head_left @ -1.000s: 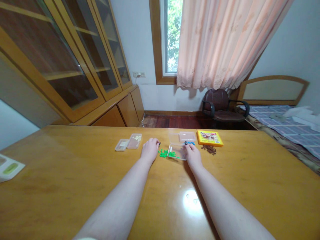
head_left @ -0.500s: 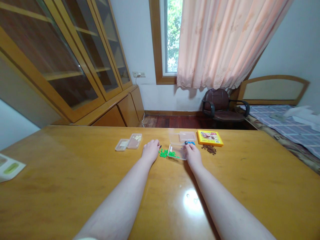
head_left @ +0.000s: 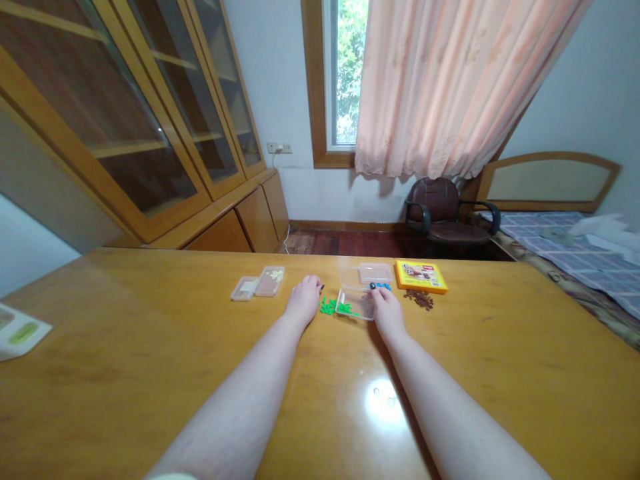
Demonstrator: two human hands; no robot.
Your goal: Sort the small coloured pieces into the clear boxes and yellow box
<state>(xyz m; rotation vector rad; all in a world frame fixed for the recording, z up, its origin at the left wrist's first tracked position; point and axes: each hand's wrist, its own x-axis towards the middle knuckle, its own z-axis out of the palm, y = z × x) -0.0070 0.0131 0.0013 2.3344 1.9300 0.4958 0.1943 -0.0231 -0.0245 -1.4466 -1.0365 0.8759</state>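
My right hand [head_left: 388, 312] pinches the right edge of a clear plastic box [head_left: 356, 313], which is tilted, with its lid [head_left: 349, 272] folded open behind. Inside the box lie some small green pieces [head_left: 345, 308] and a white strip. More loose green pieces [head_left: 327, 307] are heaped on the table at its left side. Just left of that heap is my left hand [head_left: 303, 299], palm down, its fingers curled together and one dark nail showing. Whatever its fingertips hold, if anything, is hidden. Small blue pieces [head_left: 384, 287] show behind my right fingers.
On the wooden table [head_left: 200, 373], an open clear box [head_left: 269, 281] with pale pieces stands at left. A yellow box [head_left: 421, 276] and a pile of brown pieces [head_left: 419, 299] are at right. A white object [head_left: 23, 332] sits at the far left edge.
My left hand has shifted very slightly, its dark-nailed finger a little higher. The right hand stays on the clear box. The view has moved a touch.
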